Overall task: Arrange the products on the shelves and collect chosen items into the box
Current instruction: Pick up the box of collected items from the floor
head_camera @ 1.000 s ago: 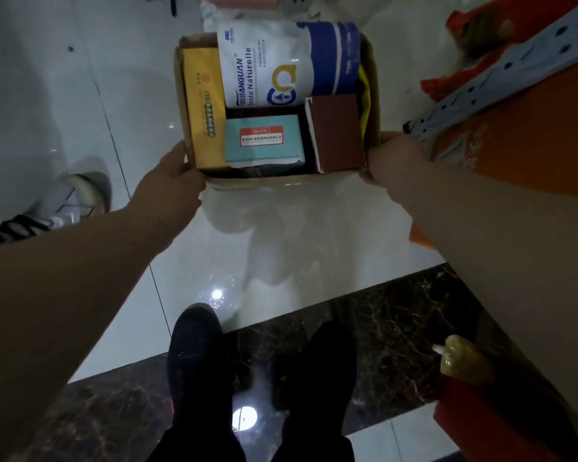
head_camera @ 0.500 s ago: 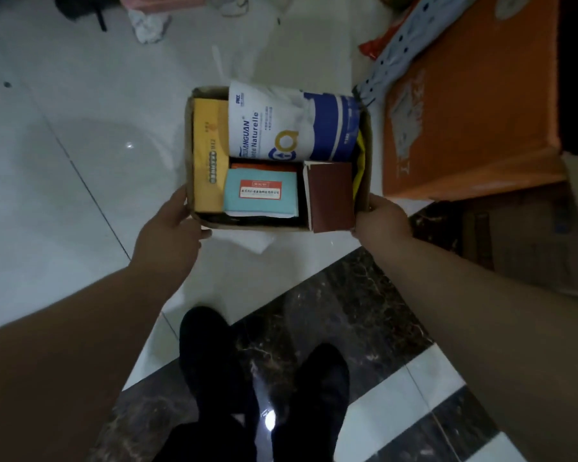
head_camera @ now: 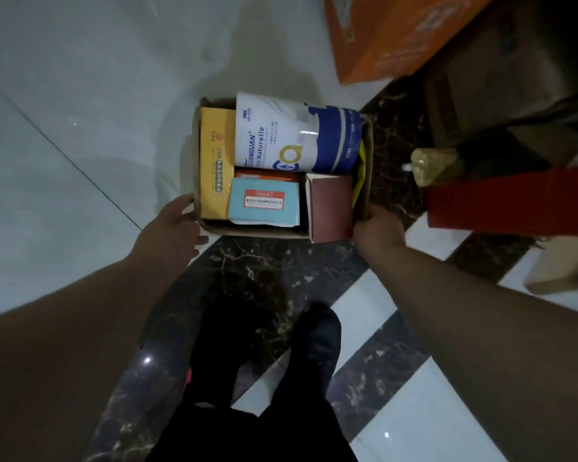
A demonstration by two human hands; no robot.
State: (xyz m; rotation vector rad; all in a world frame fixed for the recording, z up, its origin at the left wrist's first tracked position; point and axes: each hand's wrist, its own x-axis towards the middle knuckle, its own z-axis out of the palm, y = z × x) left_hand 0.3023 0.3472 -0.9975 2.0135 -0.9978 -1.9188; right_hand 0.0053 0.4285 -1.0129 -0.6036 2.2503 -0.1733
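Evidently a late stage: the box (head_camera: 254,231), well filled, is held over the floor (head_camera: 80,128).
Left hand (head_camera: 172,228) and right hand (head_camera: 377,228) each grip a side wall near the front corners. Several packs (head_camera: 214,161) sit inside; no shelves show. The bag (head_camera: 294,135) reads "Naturelle" and "…ANGUAN"; other labels are illegible.

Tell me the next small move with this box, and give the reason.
Probably nudge the maroon box back inside with the right hand. It juts past the near rim of the cardboard box, which is packed full and gripped at its near corners by that hand and the left hand, so it looks likeliest to slip out.
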